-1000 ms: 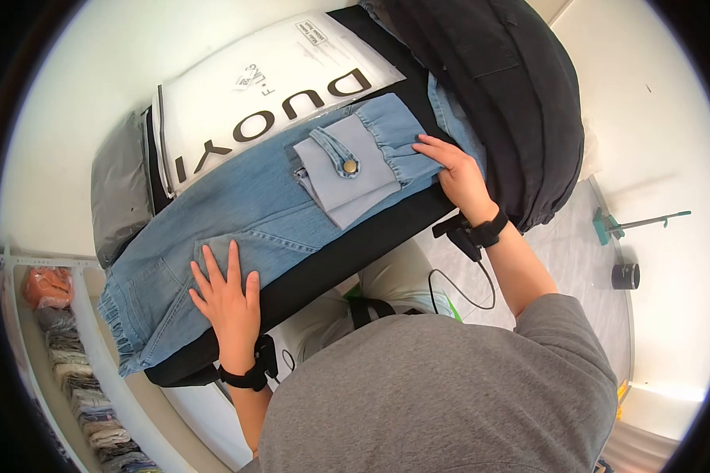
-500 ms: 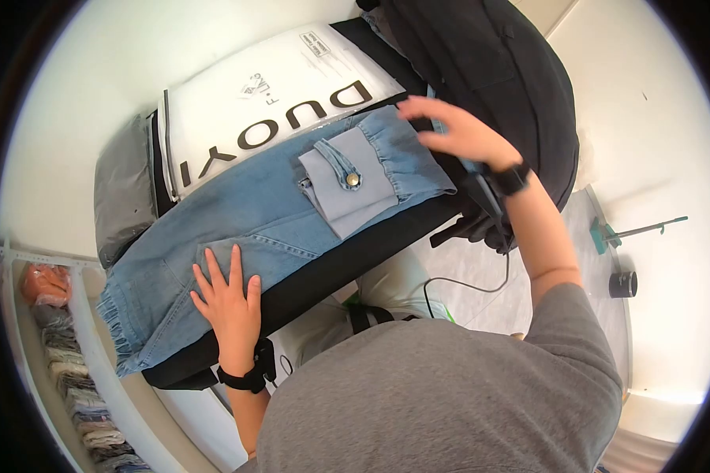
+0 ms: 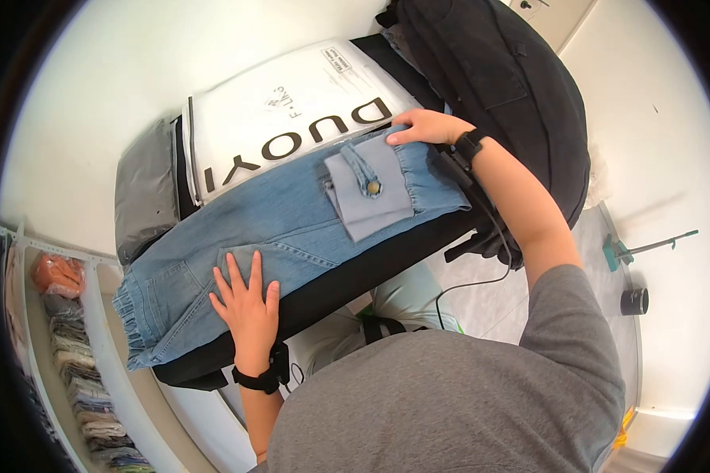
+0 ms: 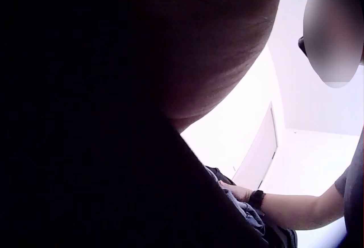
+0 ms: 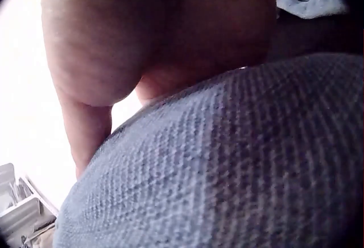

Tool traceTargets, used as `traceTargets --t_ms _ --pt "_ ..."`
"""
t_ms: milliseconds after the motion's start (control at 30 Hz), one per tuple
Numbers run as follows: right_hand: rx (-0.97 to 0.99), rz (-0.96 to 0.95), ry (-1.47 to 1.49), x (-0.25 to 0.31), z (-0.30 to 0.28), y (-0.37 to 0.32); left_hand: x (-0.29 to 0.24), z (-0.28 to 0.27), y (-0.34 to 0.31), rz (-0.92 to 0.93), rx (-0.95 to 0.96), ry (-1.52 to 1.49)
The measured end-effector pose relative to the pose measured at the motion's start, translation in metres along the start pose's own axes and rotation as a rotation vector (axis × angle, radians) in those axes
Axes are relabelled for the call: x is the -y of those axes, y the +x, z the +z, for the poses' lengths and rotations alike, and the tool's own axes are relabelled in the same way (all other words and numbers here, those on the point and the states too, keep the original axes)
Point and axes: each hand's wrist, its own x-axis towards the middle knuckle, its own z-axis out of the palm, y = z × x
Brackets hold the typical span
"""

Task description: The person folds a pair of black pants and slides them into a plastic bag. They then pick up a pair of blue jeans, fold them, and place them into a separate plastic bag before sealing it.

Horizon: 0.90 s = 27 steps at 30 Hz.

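Blue denim jeans (image 3: pixel 280 209) lie folded lengthwise over a black padded surface (image 3: pixel 323 288), gathered elastic at the left end. Near their right end a pale grey-blue turned-up flap (image 3: pixel 375 209) carries a denim tab with a brass button (image 3: pixel 374 188). My left hand (image 3: pixel 248 311) rests flat on the lower left part, fingers spread. At the far right corner my right hand (image 3: pixel 430 128) pinches the denim edge, thumb on top beside the flap and fingers over the far side. The right wrist view shows the right hand (image 5: pixel 153 37) bent down onto the denim (image 5: pixel 187 162).
A clear and white bag (image 3: pixel 300 110) printed DUOYI lies behind the jeans, with a grey plastic package (image 3: pixel 146 189) at its left. A large black bag (image 3: pixel 505 94) stands at the right. Shelves at lower left hold stacked garments (image 3: pixel 95 394). A green dustpan (image 3: pixel 617 252) is on the floor.
My right hand has lifted from the right hem, swung to the far corner and come down on the denim there. The left hand stays flat in place.
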Motion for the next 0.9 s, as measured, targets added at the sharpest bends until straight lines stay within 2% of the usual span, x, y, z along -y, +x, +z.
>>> traceTargets --t_ms 67,133,200,233,267,333,367,400,467,533,600,667,700,767,800,833,867,900 --pt "-0.099 -0.072 0.260 -0.017 0.003 -0.001 0.000 0.000 0.000 0.000 0.005 0.001" --pt "-0.075 -0.034 0.232 -0.031 0.011 0.008 0.000 0.000 0.000 -0.002 0.004 -0.002" --pt "-0.217 -0.129 -0.130 -0.038 0.022 0.016 -0.002 -0.002 0.000 0.006 0.003 -0.007" --pt "-0.109 -0.106 -0.259 -0.029 0.016 0.016 -0.002 -0.003 0.000 -0.005 0.015 0.000" --pt "-0.108 -0.104 -0.257 -0.016 0.017 0.010 -0.002 -0.003 0.000 -0.019 0.028 0.007" --pt "-0.430 -0.021 -0.494 0.011 0.033 -0.012 -0.002 -0.003 0.001 -0.021 0.031 0.009" --pt "-0.472 -0.034 -0.488 0.021 0.042 -0.019 -0.002 -0.003 0.000 -0.022 0.034 0.011" --pt "-0.437 0.014 -0.450 0.047 0.049 -0.033 -0.002 -0.003 -0.001 -0.021 0.043 0.012" --pt "-0.122 0.035 -0.435 0.060 0.080 -0.045 -0.002 -0.002 0.001 -0.022 0.037 0.028" --pt "-0.186 0.023 -0.461 0.060 0.104 -0.055 0.001 0.000 0.000 -0.011 0.041 0.035" --pt "-0.258 0.005 -0.498 0.056 0.104 -0.062 -0.001 0.001 0.000 -0.004 0.032 0.039" --pt "-0.127 -0.031 -0.316 0.053 0.088 -0.068 0.000 0.001 0.001 -0.008 0.028 0.020" --pt "-0.253 -0.152 -0.124 0.038 0.085 -0.069 0.002 0.001 0.002 -0.007 0.026 0.020" --pt "-0.565 -0.025 0.229 0.034 0.077 -0.091 0.003 0.005 0.000 0.007 0.007 0.022" --pt "-0.811 0.166 0.243 0.020 0.087 -0.098 0.003 0.006 -0.001 0.001 0.019 0.015" --pt "-0.960 0.369 0.435 0.010 0.098 -0.107 0.003 0.005 -0.001 0.004 0.015 0.017" --pt "-0.989 0.456 0.619 0.010 0.103 -0.119 0.003 0.004 0.001 0.007 0.007 0.021" --pt "-0.918 0.489 0.759 0.011 0.107 -0.128 0.002 0.004 0.002 0.000 0.009 0.020"
